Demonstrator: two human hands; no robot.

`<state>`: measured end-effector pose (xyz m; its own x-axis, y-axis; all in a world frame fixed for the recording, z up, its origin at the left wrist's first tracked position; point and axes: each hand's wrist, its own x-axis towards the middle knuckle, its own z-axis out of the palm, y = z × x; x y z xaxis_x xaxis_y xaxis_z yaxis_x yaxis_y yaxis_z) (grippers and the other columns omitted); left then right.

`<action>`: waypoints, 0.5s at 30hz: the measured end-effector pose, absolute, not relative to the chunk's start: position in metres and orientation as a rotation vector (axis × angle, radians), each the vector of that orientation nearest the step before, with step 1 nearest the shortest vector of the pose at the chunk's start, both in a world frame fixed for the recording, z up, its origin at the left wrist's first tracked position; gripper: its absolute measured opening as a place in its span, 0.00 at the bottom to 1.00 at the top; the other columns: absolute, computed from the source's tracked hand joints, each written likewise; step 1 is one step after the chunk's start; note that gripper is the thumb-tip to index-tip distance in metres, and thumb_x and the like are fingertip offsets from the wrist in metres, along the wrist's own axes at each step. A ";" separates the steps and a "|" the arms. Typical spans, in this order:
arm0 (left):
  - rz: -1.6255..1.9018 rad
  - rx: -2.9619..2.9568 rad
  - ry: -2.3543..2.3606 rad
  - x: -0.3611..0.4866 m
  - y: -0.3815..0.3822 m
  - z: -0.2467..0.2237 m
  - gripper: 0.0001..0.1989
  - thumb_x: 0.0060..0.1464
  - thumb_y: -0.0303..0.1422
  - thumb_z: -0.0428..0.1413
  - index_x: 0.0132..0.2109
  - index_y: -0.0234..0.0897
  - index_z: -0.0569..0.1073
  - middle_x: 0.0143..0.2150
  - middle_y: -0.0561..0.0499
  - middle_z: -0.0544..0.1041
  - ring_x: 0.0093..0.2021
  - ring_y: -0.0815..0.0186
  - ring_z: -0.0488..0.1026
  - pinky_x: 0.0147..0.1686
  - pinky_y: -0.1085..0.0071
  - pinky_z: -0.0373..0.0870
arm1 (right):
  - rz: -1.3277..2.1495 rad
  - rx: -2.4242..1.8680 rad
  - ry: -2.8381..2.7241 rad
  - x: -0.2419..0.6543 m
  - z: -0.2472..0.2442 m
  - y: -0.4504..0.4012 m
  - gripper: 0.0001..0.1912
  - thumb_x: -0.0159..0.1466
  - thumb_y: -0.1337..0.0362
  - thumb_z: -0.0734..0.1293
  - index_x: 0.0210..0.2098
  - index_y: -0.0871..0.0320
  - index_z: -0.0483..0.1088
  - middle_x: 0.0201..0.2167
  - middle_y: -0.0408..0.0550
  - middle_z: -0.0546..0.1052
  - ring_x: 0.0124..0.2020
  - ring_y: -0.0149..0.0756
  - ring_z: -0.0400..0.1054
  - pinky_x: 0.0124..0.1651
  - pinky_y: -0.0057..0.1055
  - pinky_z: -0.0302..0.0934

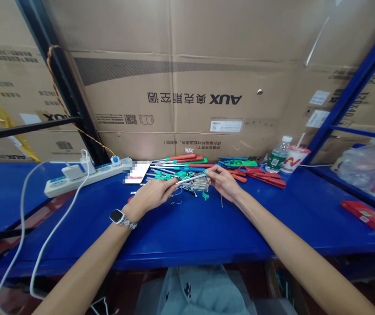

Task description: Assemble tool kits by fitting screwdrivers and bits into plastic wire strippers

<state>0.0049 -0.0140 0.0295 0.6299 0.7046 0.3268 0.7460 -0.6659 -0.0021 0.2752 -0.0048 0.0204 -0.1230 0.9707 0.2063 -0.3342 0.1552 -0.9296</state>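
Note:
A thin silvery rod [192, 178] spans the gap between my two hands, tilted up toward the right. My left hand [157, 191], with a watch on its wrist, is closed around the rod's lower left end. At the upper right end, the fingers of my right hand [222, 181] pinch the rod beside a small green piece. Behind and beneath lie several screwdriver-like tools with orange handles [187, 156], green clips and clear small parts [202, 184]. A loose green clip [205, 196] rests on the blue table [187, 232] just in front.
At the left stands a white power strip [89, 177] with cables, near a phone [137, 172]. Red clamps [264, 176], a water bottle [279, 155] and a paper cup [295, 158] stand to the right. A red box [369, 215] lies far right; cardboard [187, 74] rises behind.

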 end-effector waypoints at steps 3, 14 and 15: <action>-0.433 -2.714 -1.215 0.009 -0.018 0.031 0.20 0.74 0.41 0.39 0.42 0.38 0.71 0.24 0.51 0.69 0.23 0.63 0.67 0.27 0.68 0.54 | 1.308 -0.787 -1.258 0.275 0.018 -0.005 0.23 0.43 0.53 0.84 0.25 0.57 0.71 0.23 0.38 0.74 0.25 0.27 0.65 0.33 0.29 0.58; -0.496 -2.751 -1.279 0.008 -0.016 0.035 0.19 0.74 0.41 0.40 0.41 0.39 0.71 0.24 0.53 0.69 0.24 0.63 0.67 0.27 0.69 0.52 | 1.359 -0.823 -1.101 0.261 0.024 -0.009 0.22 0.41 0.55 0.83 0.29 0.58 0.75 0.23 0.41 0.76 0.27 0.29 0.67 0.33 0.29 0.59; -0.494 -2.763 -1.284 0.011 -0.018 0.036 0.18 0.73 0.41 0.40 0.42 0.38 0.71 0.24 0.53 0.69 0.24 0.63 0.68 0.27 0.70 0.53 | 1.378 -0.811 -1.103 0.256 0.023 -0.011 0.22 0.41 0.55 0.84 0.29 0.58 0.75 0.23 0.41 0.76 0.27 0.29 0.67 0.33 0.29 0.59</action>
